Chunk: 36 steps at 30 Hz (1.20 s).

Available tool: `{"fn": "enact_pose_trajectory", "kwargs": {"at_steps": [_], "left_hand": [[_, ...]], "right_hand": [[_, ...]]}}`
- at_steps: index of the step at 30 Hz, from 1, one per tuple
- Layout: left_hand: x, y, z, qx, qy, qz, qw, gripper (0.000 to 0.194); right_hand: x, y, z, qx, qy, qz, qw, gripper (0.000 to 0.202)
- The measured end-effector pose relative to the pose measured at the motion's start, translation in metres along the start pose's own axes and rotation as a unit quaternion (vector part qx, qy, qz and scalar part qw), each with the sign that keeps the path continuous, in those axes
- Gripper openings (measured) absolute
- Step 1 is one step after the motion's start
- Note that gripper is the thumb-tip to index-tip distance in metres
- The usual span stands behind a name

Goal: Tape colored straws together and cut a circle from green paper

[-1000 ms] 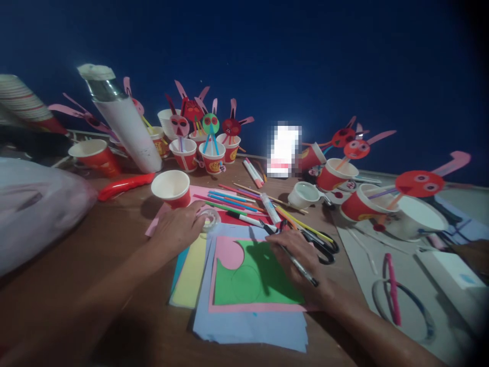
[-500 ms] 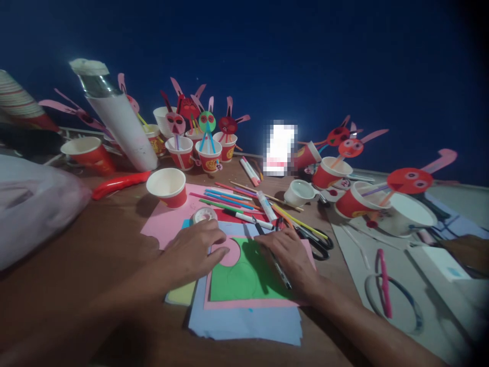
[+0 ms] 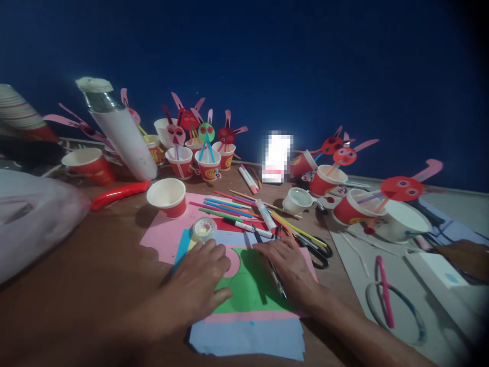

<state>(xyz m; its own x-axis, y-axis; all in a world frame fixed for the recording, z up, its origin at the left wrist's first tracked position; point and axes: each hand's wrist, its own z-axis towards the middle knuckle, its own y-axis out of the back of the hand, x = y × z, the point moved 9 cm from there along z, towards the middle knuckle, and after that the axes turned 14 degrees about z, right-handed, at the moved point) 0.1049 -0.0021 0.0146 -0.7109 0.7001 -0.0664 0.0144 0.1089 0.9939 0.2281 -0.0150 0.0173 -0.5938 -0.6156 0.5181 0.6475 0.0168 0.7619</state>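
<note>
A stack of coloured paper lies before me, with a green sheet [image 3: 244, 291] on pink paper [image 3: 233, 317] and pale blue sheets [image 3: 248, 339] beneath. A round hole in the green sheet shows pink, and a faint drawn circle sits below it. My left hand [image 3: 204, 278] rests on the left side of the green sheet, thumb apart from the bent fingers, holding nothing visible. Across the sheet's right side lies my right hand [image 3: 286, 265], with a black pen [image 3: 273, 270] held slantwise in its fingers. A tape roll [image 3: 204, 228] sits just beyond my left hand.
Scissors [image 3: 319, 252] lie right of the paper. Coloured sticks [image 3: 229, 206] and a glue stick [image 3: 265, 214] are behind it. Paper cups with rabbit-like paper heads stand along the wall, near a white bottle [image 3: 122, 137]. Another person's hand [image 3: 464, 260] shows at far right.
My left hand has moved down toward me over the green sheet, uncovering the tape roll. My right hand stays with the pen. The view has tilted slightly up.
</note>
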Motion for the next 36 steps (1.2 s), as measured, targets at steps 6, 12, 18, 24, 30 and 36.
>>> {"fn": "enact_pose_trajectory", "kwargs": {"at_steps": [6, 12, 18, 24, 30, 36], "left_hand": [[-0.005, -0.001, -0.007, -0.026, -0.021, 0.006, 0.999, 0.013], [-0.004, -0.005, -0.004, -0.007, -0.006, 0.006, 1.000, 0.026], [-0.003, -0.008, -0.005, 0.025, 0.003, -0.017, 1.000, 0.019], [-0.001, -0.012, -0.009, 0.010, -0.013, -0.038, 0.999, 0.020], [0.002, -0.016, -0.010, 0.014, -0.003, -0.055, 0.998, 0.014], [0.001, -0.016, -0.007, -0.009, -0.012, -0.055, 0.998, 0.007]], "right_hand": [[-0.003, 0.010, 0.005, -0.035, -0.003, -0.022, 0.999, 0.028], [-0.012, 0.024, 0.016, -0.040, -0.007, -0.054, 0.998, 0.037], [-0.021, 0.013, 0.035, 0.012, -0.010, -0.087, 0.996, 0.043], [-0.027, 0.001, 0.064, 0.055, -0.014, -0.111, 0.992, 0.035], [-0.028, -0.008, 0.086, 0.057, 0.000, -0.114, 0.992, 0.027], [-0.034, -0.018, 0.090, 0.066, -0.022, -0.132, 0.989, 0.021]]}}
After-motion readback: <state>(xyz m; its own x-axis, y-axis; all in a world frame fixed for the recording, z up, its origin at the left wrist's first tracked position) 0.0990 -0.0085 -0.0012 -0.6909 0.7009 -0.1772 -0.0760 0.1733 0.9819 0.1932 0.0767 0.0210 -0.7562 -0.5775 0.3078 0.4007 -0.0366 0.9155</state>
